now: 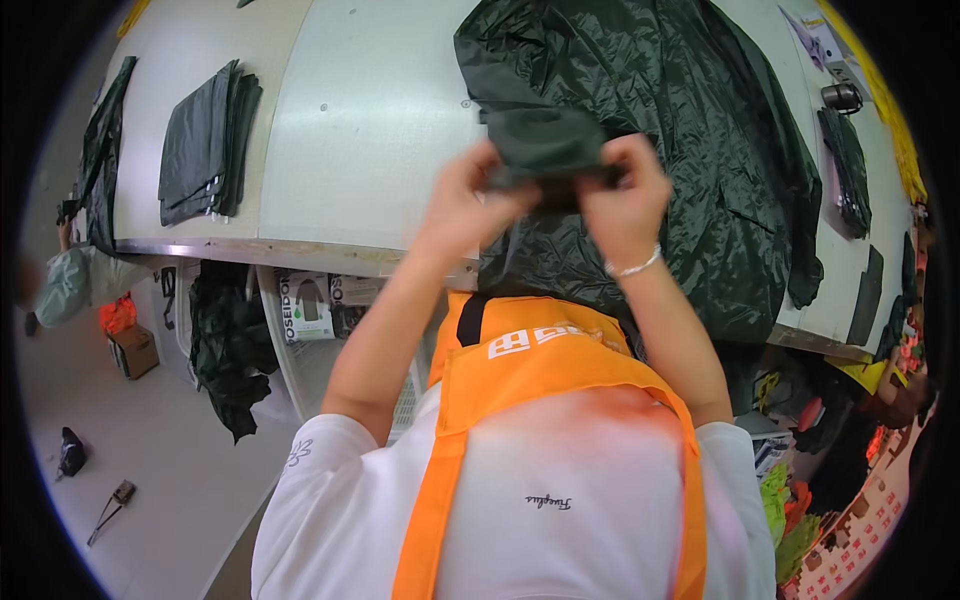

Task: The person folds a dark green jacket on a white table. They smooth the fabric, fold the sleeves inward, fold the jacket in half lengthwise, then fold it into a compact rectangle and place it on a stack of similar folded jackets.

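Observation:
A shiny dark green raincoat-like jacket (700, 170) lies spread over the pale table, its lower part hanging toward my orange apron. My left hand (472, 208) grips one side of a raised sleeve end (545, 145) of this jacket, fingers closed on the edge. Opposite it, my right hand (630, 195), with a pale bracelet at the wrist, pinches the other side. Between the two hands the fabric is stretched wide and blurred by motion. A dark gap shows below the fabric edge.
Folded dark green garments (207, 145) are stacked on the table (350, 130) at left. Another folded dark bundle (848, 170) lies at right beside a small black object (842, 97). Dark fabric (232, 340) hangs below the table's metal edge. A person's light green sleeve (62, 287) shows at far left.

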